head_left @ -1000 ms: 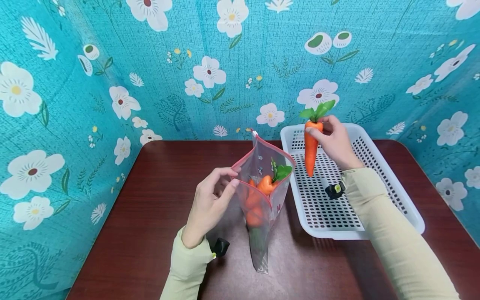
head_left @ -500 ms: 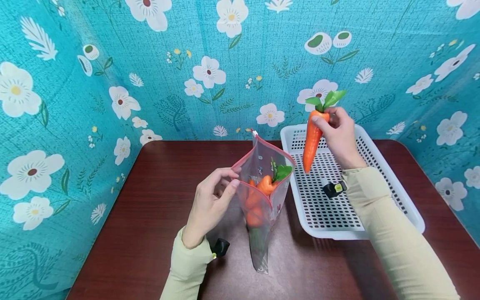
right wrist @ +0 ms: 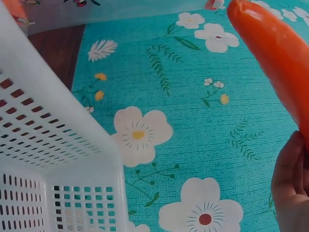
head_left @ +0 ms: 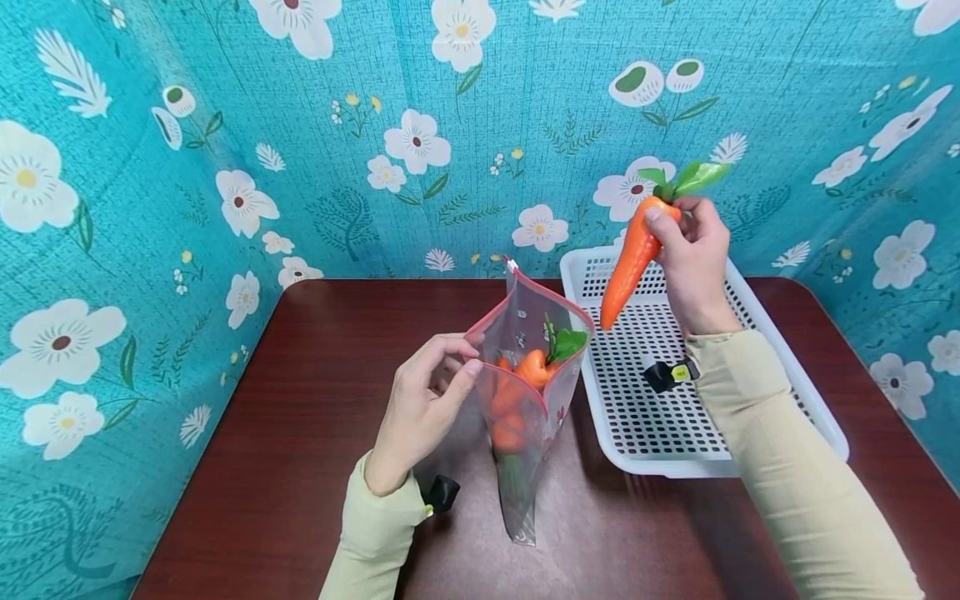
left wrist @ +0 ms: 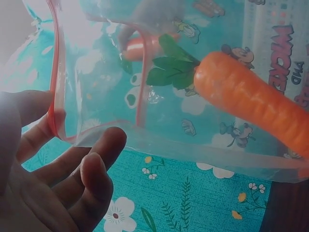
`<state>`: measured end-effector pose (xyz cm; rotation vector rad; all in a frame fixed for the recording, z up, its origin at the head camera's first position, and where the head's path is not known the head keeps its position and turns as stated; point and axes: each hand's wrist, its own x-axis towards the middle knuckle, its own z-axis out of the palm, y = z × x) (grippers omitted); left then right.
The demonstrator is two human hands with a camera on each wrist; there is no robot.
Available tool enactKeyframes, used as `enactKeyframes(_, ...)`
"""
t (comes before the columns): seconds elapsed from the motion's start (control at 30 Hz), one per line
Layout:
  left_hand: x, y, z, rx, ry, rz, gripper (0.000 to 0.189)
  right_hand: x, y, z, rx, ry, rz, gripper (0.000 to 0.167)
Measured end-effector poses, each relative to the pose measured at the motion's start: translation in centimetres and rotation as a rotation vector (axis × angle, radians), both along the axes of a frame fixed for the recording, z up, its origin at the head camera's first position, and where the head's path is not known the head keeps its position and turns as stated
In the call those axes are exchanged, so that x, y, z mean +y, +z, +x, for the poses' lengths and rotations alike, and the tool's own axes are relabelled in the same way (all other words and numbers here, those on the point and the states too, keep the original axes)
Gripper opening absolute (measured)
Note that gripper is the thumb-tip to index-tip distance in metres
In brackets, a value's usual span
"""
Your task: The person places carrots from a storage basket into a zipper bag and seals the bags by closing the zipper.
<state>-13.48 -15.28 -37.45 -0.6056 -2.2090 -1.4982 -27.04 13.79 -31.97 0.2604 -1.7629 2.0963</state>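
Observation:
In the head view, my right hand [head_left: 695, 262] grips an orange carrot [head_left: 637, 254] by its thick top, over the basket. Green leaves stick up above the fingers and the tip slants down toward the left. My left hand [head_left: 427, 404] pinches the red-edged rim of a clear zipper bag [head_left: 525, 492], whose mouth gapes upward. Inside the bag are orange carrots [head_left: 534, 367] with green leaves, partly hidden by the film. The left wrist view shows one bagged carrot [left wrist: 246, 94] close up, through film printed with cartoon figures. In the right wrist view the held carrot [right wrist: 275, 48] points up left.
A white perforated basket [head_left: 787, 442] stands to the right of the bag on the dark red-brown table [head_left: 300, 433]. Behind the table hangs a teal flowered cloth [head_left: 465, 167]. A black wrist camera [head_left: 442, 495] sits at the left cuff, another black camera [head_left: 663, 377] at the right.
My right hand has risen and moved slightly right with the carrot, which has tilted so that its leaves lean right. The left hand and the bag have stayed in place.

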Motion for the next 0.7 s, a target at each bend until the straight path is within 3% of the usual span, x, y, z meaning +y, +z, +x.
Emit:
enactKeyframes(0.2, 0.0, -0.1, 0.0, 0.018, -0.002, 0.012, 0.012, -0.3, 0.7, 0.1, 0.032, 0.030, -0.127, 0.024)
enactKeyframes(0.5, -0.1, 0.1, 0.1, -0.001, 0.003, 0.000, 0.011, -1.1, 1.6, 0.7, 0.034, 0.045, -0.220, 0.026)
enactKeyframes(0.7, 0.0, 0.0, 0.1, 0.004, 0.013, -0.007, 0.008, -1.7, 2.1, 1.0, 0.092, 0.038, -0.285, 0.025)
